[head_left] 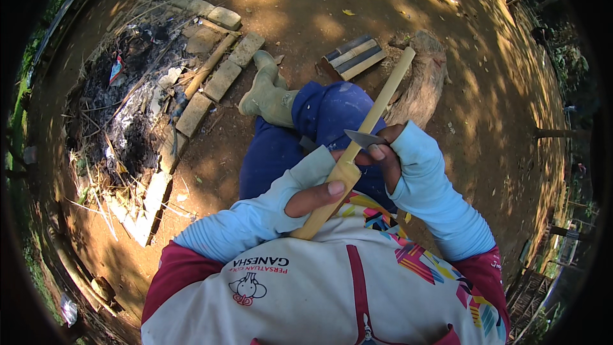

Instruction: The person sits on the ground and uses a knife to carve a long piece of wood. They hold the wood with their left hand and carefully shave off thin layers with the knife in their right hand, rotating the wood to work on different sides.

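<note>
A long pale stick (pixel 385 96), wood or bamboo, slants up and to the right from my waist. Its lower part is thicker and steps down to a narrow, straight upper length. My left hand (pixel 316 197) is closed round the thick part, thumb lying on top. In my right hand (pixel 388 156) is a small knife, gripped close to its blade (pixel 360 137); the fingers hide its handle. The blade lies across the stick just above the step, its tip pointing left. Light blue sleeves reach over both palms, leaving the fingers bare.
Beyond my bent legs stand a bundle of split dark-faced pieces (pixel 354 57) and a log (pixel 424 80). At left, a row of blocks (pixel 223 81) edges a burnt pile of ash and litter (pixel 131 102). Packed brown earth (pixel 306 19) lies around.
</note>
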Tool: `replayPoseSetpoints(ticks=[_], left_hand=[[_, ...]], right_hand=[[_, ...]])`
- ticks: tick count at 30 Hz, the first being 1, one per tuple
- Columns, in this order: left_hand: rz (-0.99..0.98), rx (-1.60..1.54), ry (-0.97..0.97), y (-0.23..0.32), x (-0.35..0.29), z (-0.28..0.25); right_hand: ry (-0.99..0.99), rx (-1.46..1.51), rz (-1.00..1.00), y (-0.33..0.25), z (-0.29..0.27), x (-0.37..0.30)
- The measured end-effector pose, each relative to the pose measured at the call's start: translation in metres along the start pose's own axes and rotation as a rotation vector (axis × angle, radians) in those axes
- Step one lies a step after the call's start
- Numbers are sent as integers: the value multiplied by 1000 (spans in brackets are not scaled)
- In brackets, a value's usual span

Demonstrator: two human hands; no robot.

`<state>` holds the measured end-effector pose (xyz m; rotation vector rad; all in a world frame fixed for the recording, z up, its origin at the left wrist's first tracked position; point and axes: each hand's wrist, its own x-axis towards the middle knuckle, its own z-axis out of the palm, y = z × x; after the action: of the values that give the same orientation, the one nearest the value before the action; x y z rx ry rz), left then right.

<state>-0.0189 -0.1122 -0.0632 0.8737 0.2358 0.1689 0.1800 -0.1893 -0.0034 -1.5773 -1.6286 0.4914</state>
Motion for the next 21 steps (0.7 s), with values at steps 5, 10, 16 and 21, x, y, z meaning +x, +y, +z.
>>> replayPoseSetpoints(ticks=[5,10,16,21], left_hand=[[11,19,34,4,0,4],[46,45,107,-1,2,9],[37,12,111,-3,0,11],[12,16,121,8,-3,17]], right_hand=[[23,-35,171,-4,-4,1],[17,2,76,-1,0,-1],[-55,-76,-37,-1,-2,-2],[-72,-79,-5,-6,-2,-3]])
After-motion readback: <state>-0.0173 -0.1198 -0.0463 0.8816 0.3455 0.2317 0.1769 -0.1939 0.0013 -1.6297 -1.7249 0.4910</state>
